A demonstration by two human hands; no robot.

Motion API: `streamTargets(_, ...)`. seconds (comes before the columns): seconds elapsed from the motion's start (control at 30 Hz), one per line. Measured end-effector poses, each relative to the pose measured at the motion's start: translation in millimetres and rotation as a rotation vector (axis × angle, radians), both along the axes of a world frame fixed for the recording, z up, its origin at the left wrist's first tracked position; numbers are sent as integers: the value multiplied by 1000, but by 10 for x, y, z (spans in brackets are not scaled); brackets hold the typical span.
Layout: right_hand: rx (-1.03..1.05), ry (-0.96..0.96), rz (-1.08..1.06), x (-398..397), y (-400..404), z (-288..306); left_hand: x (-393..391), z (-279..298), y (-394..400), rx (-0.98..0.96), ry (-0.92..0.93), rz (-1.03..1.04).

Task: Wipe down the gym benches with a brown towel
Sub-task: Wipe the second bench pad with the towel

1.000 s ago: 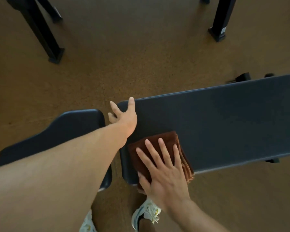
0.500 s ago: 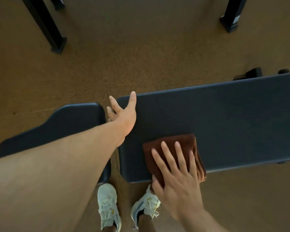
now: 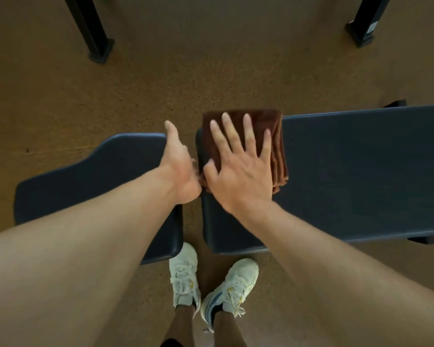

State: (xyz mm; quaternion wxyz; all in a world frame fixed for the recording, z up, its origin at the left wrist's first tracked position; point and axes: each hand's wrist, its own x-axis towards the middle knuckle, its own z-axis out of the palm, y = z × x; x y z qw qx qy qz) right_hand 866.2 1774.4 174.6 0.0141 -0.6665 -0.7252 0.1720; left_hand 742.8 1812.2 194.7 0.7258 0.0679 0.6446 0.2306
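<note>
Brown towel (image 3: 273, 136) under flat right hand (image 3: 241, 176), bench (image 3: 361, 176) end.

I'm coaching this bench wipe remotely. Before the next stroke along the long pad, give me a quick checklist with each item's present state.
1. Right hand flat on the towel, fingers spread: ok.
2. Towel folded, not bunched: ok.
3. Towel fully on the long pad: not ok, its far edge overhangs the pad's far corner.
4. Left hand clear of the stroke path: ok, it sits at the gap beside the seat pad.
5. Long pad free of objects to the right: ok as far as visible.
6. Towel damp or dry: cannot tell.
</note>
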Motion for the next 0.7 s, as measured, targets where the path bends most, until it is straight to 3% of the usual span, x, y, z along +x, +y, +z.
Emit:
streamTargets(0.13, -30, -21, 343, 28, -1185, 60, -256, -114, -314, -92, 115, 58)
streamTargets(0.2, -74, -47, 382, 54, -1425, 43, -299, -104, -489, -78, 175, 58)
streamTargets(0.33, -53, -35, 278, -106, -753, 26, -312, 25, -593, 17, 241, -57)
streamTargets(0.5, -88, -72, 56, -170, 507, -13, -140, 170, -391, 325, 410, -324)
streamTargets(0.57, -72, -55, 17, -83, 352, 29, -56, 227, -339, 439, 458, -398)
streamTargets(0.7, -110, -80, -198, 274, -970, 163, 134, 346, -381, 605, 631, -687)
